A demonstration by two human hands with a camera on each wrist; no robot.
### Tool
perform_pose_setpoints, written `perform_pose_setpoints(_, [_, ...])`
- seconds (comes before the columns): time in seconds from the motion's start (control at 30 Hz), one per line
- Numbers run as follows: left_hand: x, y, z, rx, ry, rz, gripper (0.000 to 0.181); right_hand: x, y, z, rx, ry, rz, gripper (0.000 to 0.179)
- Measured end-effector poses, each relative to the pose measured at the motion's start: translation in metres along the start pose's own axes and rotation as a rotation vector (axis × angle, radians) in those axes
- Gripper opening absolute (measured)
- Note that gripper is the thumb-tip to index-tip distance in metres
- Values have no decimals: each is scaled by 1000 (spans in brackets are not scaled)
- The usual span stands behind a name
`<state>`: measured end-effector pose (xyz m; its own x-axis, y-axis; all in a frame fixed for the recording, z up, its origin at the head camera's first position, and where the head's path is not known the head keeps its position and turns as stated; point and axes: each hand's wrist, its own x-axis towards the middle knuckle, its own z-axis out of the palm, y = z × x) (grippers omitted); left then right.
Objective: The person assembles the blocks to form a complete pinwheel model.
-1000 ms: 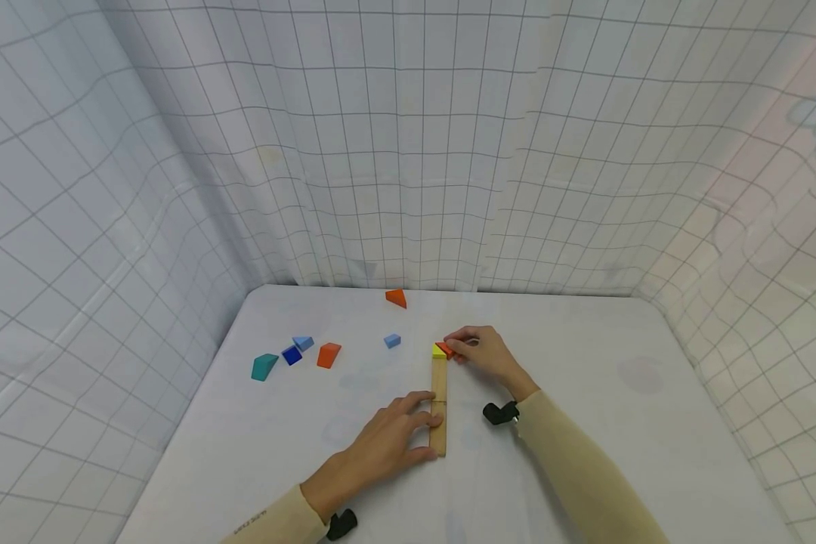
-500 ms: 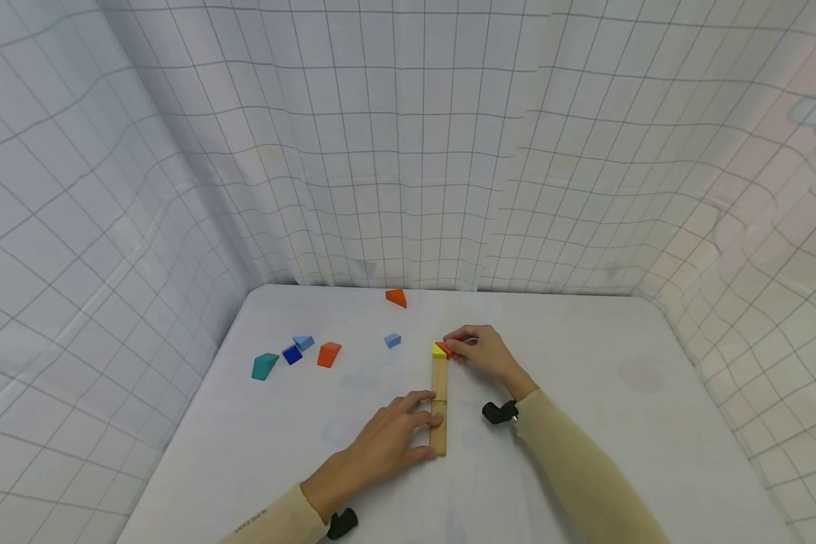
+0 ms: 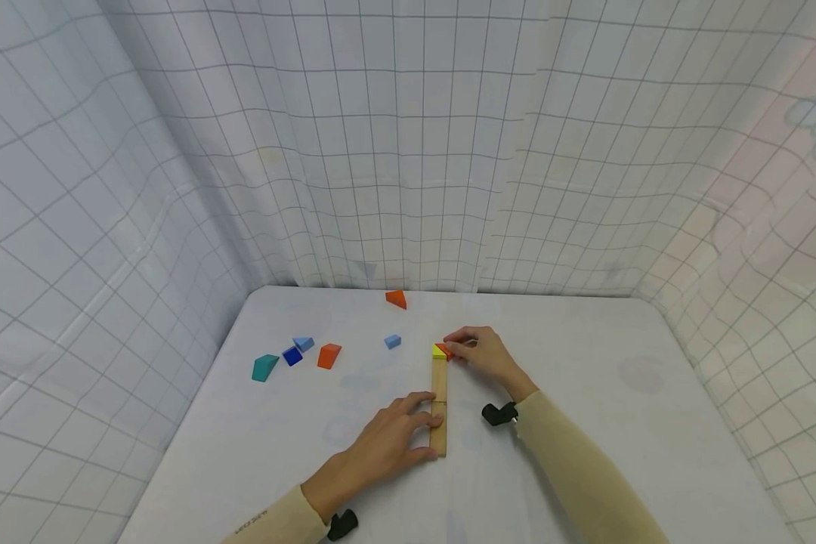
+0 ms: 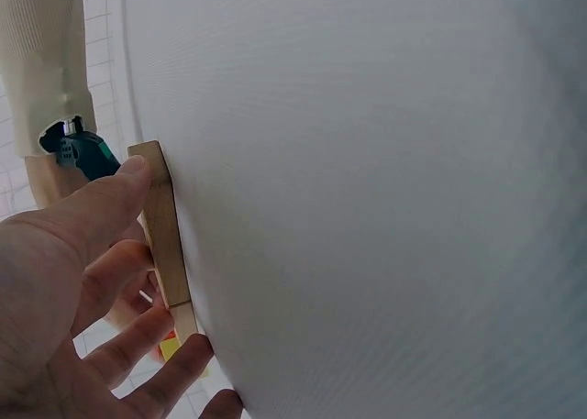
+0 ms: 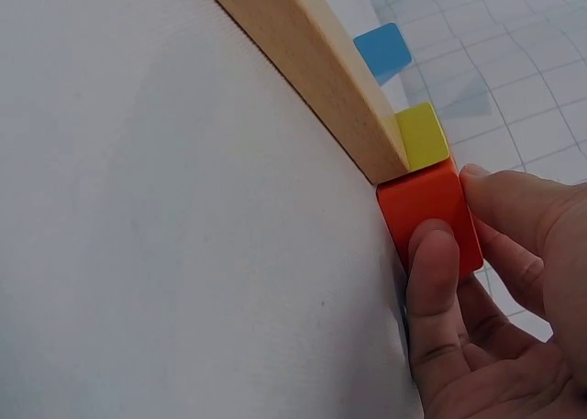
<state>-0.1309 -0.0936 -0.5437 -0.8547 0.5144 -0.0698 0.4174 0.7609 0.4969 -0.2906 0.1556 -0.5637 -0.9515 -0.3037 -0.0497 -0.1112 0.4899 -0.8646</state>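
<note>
Two wooden blocks, a farther one (image 3: 439, 378) and a nearer one (image 3: 438, 442), lie end to end in a line on the white table. My left hand (image 3: 384, 446) rests along their left side, fingers spread, with the thumb at the near end. A yellow triangular block (image 3: 438, 352) sits at the far end of the line. My right hand (image 3: 484, 353) pinches an orange triangular block (image 5: 417, 203) between thumb and fingers, against the yellow one. In the head view the fingers partly cover the orange block.
Left of the line lie a light blue block (image 3: 393, 341), an orange block (image 3: 329, 356), a dark blue block (image 3: 292, 356), another light blue block (image 3: 304, 344) and a teal block (image 3: 264, 368). Another orange block (image 3: 396, 298) lies near the back edge. Grid-patterned curtains (image 3: 449, 189) enclose the table.
The orange block in my right hand has shifted very slightly against the yellow block. My left hand stays where it was on the wooden blocks.
</note>
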Motion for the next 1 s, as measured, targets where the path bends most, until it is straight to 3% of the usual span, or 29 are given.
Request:
perform_pose_setpoints(0.77, [-1,-1,1,4,4,19,53,-8,-5,3,5,17,33,26])
perform_pose_setpoints(1.0, [0,-1,0,10,2,12,55,-12,-5,3,-24,68,5,37])
